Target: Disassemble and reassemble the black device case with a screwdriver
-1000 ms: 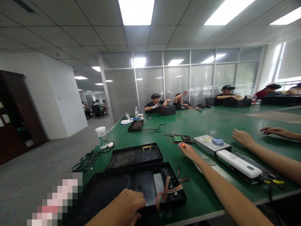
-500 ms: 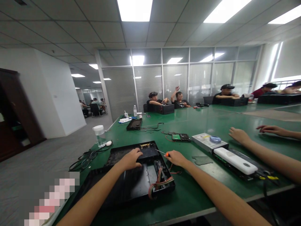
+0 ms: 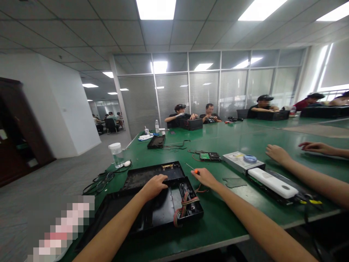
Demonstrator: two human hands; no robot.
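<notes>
While an orange-handled screwdriver (image 3: 196,171) is pinched in the right hand (image 3: 205,178), the black case (image 3: 158,211) is already opened on the table (image 3: 223,222) beneath the left hand (image 3: 154,187), whose grip cannot be told; striped ribbon cables (image 3: 191,201) are left inside.

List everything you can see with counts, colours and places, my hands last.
table: one, green, before you
shallow trays: three, black, table's left half
ribbon cable: count unclear, striped, nearest tray
circuit board: one, green, mid-table
metal box: one, silver, right of board
round item: one, blue, on metal box
device: one, white, beside metal box
lidded jar: one, clear, left edge
people: several, mostly dark clothes, far side
ceiling lights: several, white, overhead
screwdriver: one, orange handle, right of trays
left hand: one, bare, at nearest tray
right hand: one, bare, on screwdriver
</notes>
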